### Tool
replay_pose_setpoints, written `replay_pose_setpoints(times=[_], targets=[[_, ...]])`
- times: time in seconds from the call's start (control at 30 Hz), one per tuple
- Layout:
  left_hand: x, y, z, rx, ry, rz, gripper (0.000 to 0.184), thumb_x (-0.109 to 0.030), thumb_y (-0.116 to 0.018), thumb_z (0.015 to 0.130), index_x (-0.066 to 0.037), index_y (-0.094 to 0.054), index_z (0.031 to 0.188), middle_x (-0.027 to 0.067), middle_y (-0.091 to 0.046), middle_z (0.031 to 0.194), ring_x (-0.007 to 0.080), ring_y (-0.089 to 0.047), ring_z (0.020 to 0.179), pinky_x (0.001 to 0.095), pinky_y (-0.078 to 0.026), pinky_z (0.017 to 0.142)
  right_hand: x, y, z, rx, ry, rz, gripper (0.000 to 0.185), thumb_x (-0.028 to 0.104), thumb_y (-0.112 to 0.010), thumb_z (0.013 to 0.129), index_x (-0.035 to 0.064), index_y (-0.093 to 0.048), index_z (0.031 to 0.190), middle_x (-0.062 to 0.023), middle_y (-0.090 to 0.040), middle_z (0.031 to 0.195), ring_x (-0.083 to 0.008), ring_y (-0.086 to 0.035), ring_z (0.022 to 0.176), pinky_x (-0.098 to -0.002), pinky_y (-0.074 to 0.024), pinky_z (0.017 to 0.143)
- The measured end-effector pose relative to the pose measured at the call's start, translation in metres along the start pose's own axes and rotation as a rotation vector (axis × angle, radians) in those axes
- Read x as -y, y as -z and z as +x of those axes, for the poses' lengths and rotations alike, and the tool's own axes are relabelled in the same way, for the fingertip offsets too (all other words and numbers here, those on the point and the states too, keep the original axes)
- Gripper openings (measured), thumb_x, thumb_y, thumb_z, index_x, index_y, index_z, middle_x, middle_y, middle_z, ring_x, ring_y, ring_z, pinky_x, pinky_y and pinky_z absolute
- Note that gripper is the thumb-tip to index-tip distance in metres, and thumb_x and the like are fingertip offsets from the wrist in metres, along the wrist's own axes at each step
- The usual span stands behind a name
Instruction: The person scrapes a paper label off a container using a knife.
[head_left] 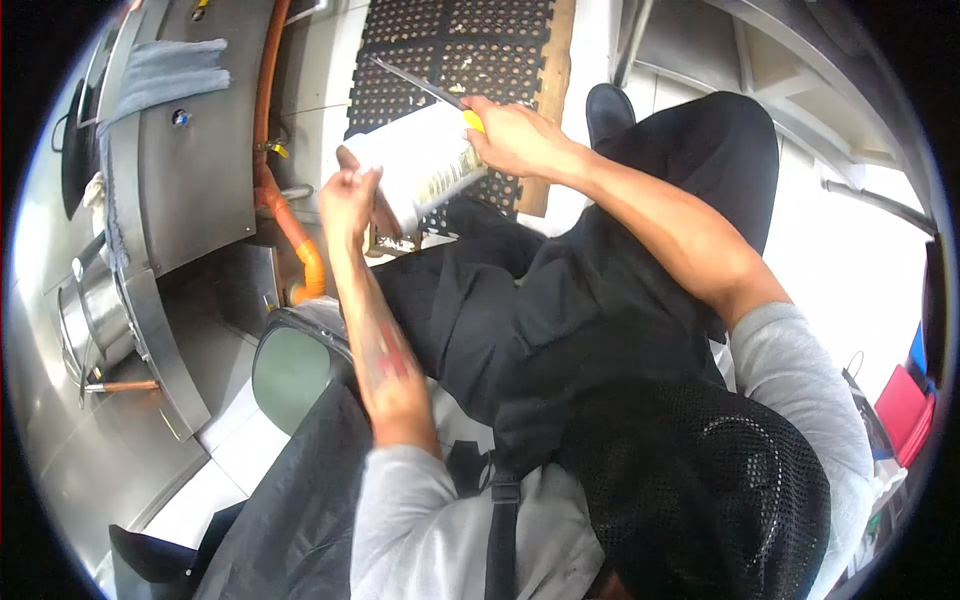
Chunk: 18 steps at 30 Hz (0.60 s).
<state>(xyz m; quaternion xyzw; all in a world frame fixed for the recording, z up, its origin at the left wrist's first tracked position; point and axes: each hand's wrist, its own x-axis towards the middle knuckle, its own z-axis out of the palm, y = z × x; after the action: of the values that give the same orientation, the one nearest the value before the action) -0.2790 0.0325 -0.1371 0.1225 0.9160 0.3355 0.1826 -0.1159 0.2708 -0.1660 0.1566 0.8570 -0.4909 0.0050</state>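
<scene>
My right hand [515,137] is closed around the yellow handle of a knife [420,84], whose thin blade points up and to the left. My left hand [350,205] has its fingers curled in a pinch at the left side of a white plastic container [412,150]. Brown parts show beside those fingers, but whether they belong to a held piece is not clear. The container is tilted between my legs, with a printed label on its lower right side. The knife lies above the container's upper edge, apart from my left hand.
A black perforated floor mat [450,45] with pale scraps on it lies ahead. To the left stands steel kitchen equipment [200,150] with a grey cloth [170,75] and an orange pipe [290,215]. A green-topped bin [290,375] is beside my left arm; a steel table [690,45] is at upper right.
</scene>
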Motion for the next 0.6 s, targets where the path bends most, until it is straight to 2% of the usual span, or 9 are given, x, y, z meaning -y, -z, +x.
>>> replay_pose_setpoints(times=[0.07, 0.13, 0.2, 0.33, 0.4, 0.43, 0.53, 0.57, 0.6], targets=[[-0.022, -0.001, -0.044, -0.27, -0.144, 0.243, 0.039, -0.036, -0.082, 0.077, -0.002, -0.063, 0.074, 0.0098, -0.067, 0.068, 0.0148, -0.062, 0.06, 0.0325, -0.05, 0.057, 0.014, 0.008, -0.003, -0.058, 0.039, 0.014, 0.046, 0.028, -0.052, 0.098, 0.0052, -0.046, 0.138, -0.0275, -0.067, 0.106, -0.0416, -0.066, 0.102, -0.0496, -0.0502, 0.091], [-0.03, -0.023, -0.042, -0.199, -0.138, 0.218, 0.046, -0.038, -0.087, 0.068, 0.001, -0.064, 0.078, 0.0135, -0.068, 0.071, 0.0221, -0.065, 0.064, 0.0367, -0.053, 0.065, 0.029, 0.013, -0.007, -0.063, -0.004, 0.062, 0.046, 0.028, -0.051, 0.098, 0.0112, -0.045, 0.14, -0.0261, -0.067, 0.108, -0.0416, -0.065, 0.104, -0.0488, -0.0498, 0.092], [-0.006, -0.056, -0.011, -0.251, -0.113, 0.311, 0.054, -0.043, -0.087, 0.065, 0.003, -0.068, 0.086, 0.0173, -0.072, 0.08, 0.0288, -0.07, 0.073, 0.0389, -0.054, 0.07, 0.0, -0.006, 0.002, -0.125, 0.111, -0.015, 0.045, 0.028, -0.05, 0.099, 0.0076, -0.047, 0.138, -0.0259, -0.067, 0.108, -0.0425, -0.064, 0.104, -0.0491, -0.0503, 0.09], [0.012, -0.119, 0.009, -0.174, 0.042, 0.206, 0.06, -0.047, -0.086, 0.062, 0.004, -0.069, 0.087, 0.0219, -0.072, 0.088, 0.0349, -0.071, 0.084, 0.0416, -0.055, 0.077, -0.056, -0.036, 0.001, -0.049, 0.04, -0.16, 0.047, 0.027, -0.042, 0.097, -0.0032, -0.052, 0.132, -0.0301, -0.064, 0.115, -0.0422, -0.064, 0.107, -0.0482, -0.051, 0.092], [0.048, -0.161, 0.009, -0.225, 0.018, 0.276, 0.068, -0.051, -0.087, 0.061, 0.007, -0.068, 0.09, 0.0256, -0.07, 0.093, 0.0375, -0.07, 0.086, 0.0435, -0.055, 0.078, -0.08, -0.039, 0.001, 0.189, -0.026, -0.254, 0.046, 0.026, -0.041, 0.095, -0.0055, -0.059, 0.124, -0.0279, -0.064, 0.118, -0.041, -0.064, 0.107, -0.0487, -0.0521, 0.09], [0.069, -0.179, 0.006, -0.287, -0.035, 0.301, 0.067, -0.051, -0.086, 0.062, 0.007, -0.067, 0.09, 0.0249, -0.07, 0.09, 0.0376, -0.07, 0.084, 0.0439, -0.054, 0.078, -0.116, -0.057, 0.016, 0.347, 0.221, -0.605, 0.043, 0.023, -0.041, 0.093, -0.0057, -0.065, 0.115, -0.0262, -0.065, 0.118, -0.039, -0.066, 0.105, -0.0487, -0.0524, 0.089], [0.096, -0.201, 0.001, -0.378, -0.069, 0.064, 0.06, -0.052, -0.082, 0.069, 0.003, -0.062, 0.084, 0.0222, -0.068, 0.082, 0.0377, -0.068, 0.077, 0.0453, -0.053, 0.075, -0.095, -0.048, -0.006, 0.384, -0.03, -0.449, 0.043, 0.021, -0.043, 0.091, -0.0048, -0.063, 0.118, -0.0259, -0.064, 0.12, -0.0391, -0.066, 0.105, -0.0477, -0.0523, 0.09], [0.119, -0.204, 0.022, -0.327, -0.031, 0.101, 0.055, -0.051, -0.078, 0.075, 0.0, -0.056, 0.076, 0.0197, -0.066, 0.079, 0.0374, -0.066, 0.072, 0.046, -0.052, 0.073, -0.109, -0.067, -0.003, 0.36, 0.028, -0.474, 0.043, 0.022, -0.043, 0.092, -0.0039, -0.061, 0.121, -0.0258, -0.064, 0.119, -0.0397, -0.066, 0.105, -0.0478, -0.0517, 0.091], [0.083, -0.187, 0.006, -0.313, 0.058, 0.063, 0.053, -0.048, -0.075, 0.079, 0.0, -0.054, 0.075, 0.0187, -0.065, 0.076, 0.0371, -0.064, 0.071, 0.0466, -0.051, 0.071, -0.123, -0.084, 0.006, 0.331, 0.094, -0.501, 0.044, 0.022, -0.043, 0.092, -0.003, -0.058, 0.125, -0.0258, -0.065, 0.119, -0.0402, -0.066, 0.105, -0.0478, -0.0512, 0.092]])
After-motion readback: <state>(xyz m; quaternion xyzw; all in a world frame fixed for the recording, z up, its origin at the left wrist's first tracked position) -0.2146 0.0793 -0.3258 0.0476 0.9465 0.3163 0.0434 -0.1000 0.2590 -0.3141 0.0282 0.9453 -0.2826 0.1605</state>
